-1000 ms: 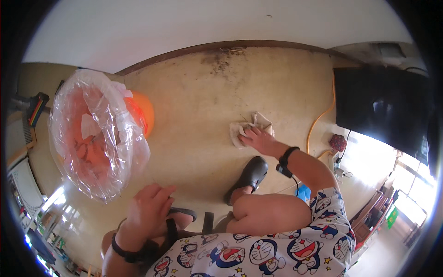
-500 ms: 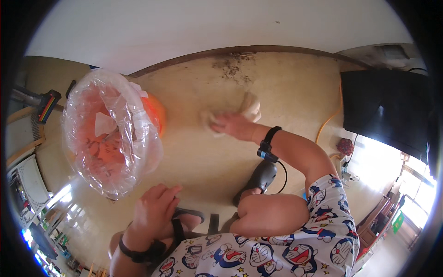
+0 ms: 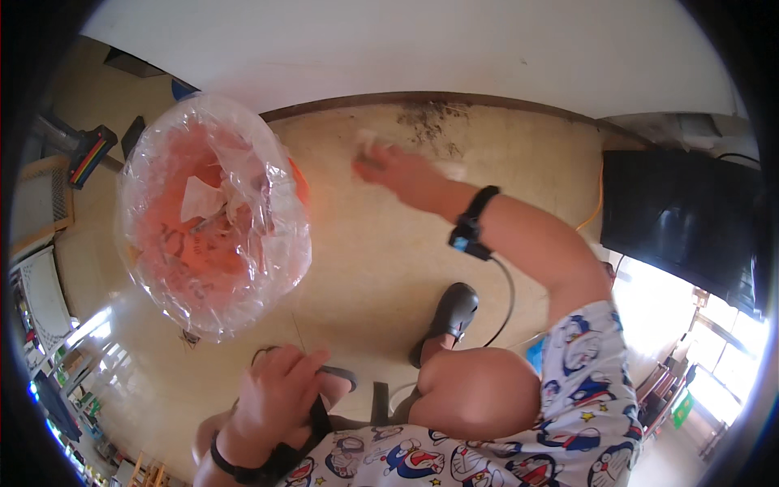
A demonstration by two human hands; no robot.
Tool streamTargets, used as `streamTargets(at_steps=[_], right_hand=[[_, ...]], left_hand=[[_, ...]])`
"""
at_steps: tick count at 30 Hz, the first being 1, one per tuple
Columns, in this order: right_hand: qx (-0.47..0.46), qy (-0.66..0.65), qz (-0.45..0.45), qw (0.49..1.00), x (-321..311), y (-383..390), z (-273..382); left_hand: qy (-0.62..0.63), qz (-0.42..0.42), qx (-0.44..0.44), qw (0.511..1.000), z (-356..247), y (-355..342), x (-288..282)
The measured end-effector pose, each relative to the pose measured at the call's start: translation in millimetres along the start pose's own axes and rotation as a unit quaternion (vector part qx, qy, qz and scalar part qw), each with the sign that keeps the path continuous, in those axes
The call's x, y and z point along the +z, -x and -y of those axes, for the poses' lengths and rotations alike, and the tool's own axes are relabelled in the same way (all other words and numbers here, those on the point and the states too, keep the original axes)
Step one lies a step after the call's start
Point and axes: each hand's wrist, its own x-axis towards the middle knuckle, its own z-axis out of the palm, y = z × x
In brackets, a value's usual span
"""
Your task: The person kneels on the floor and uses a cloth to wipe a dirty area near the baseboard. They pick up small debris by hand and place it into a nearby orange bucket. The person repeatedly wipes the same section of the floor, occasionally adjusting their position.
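Note:
My right hand [image 3: 393, 170] presses a pale beige cloth [image 3: 450, 169] toward the tan floor, slightly blurred, with the cloth showing on both sides of the fingers. Just beyond it, dark crumbly dirt [image 3: 434, 126] is scattered along the wall's base. My left hand [image 3: 280, 390] rests low by my leg, its fingers bent together; its palm is hidden, so I cannot make out whether anything is in it. Left of the right hand stands an orange bin [image 3: 300, 183] lined with a clear plastic bag [image 3: 280, 260]. White paper scraps [image 3: 203, 199] lie inside.
A white wall [image 3: 389, 57] with a dark baseboard bounds the far side. At right stands a large black panel [image 3: 682, 219] with an orange cable [image 3: 600, 191] beside it. A vacuum-like head with a coloured stripe [image 3: 91, 158] is left of the bin. My dark shoe [image 3: 456, 312] is on the floor.
My right hand has moved farther away, toward the wall and the dirt, with the cloth. The view has shifted, so the bin appears farther right. My left hand stays low beside my leg.

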Motion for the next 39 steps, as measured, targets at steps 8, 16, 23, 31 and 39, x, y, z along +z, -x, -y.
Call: streamTargets(at_steps=[8, 16, 23, 31, 39], right_hand=[[0.049, -0.029, 0.012, 0.998, 93.3, -147.2, 19.6], [0.289, 0.055, 0.025, 0.956, 52.2, -83.3, -51.5], [0.298, 0.068, -0.051, 0.951, 18.7, -3.6, -84.7], [0.116, 0.087, 0.118, 0.982, 69.6, 20.2, -2.7], [0.155, 0.191, -0.054, 0.968, 34.0, -23.4, -19.7]], left_hand=[[0.041, -0.034, -0.108, 0.993, -14.8, 1.7, 17.0], [0.043, -0.027, -0.104, 0.993, -14.2, -15.6, 29.5], [0.008, 0.028, -0.027, 0.999, -7.6, -46.0, 23.0], [0.001, 0.042, 0.033, 0.999, -9.2, -59.1, 28.1], [-0.017, 0.028, -0.032, 0.999, -13.7, -38.2, 23.8]])
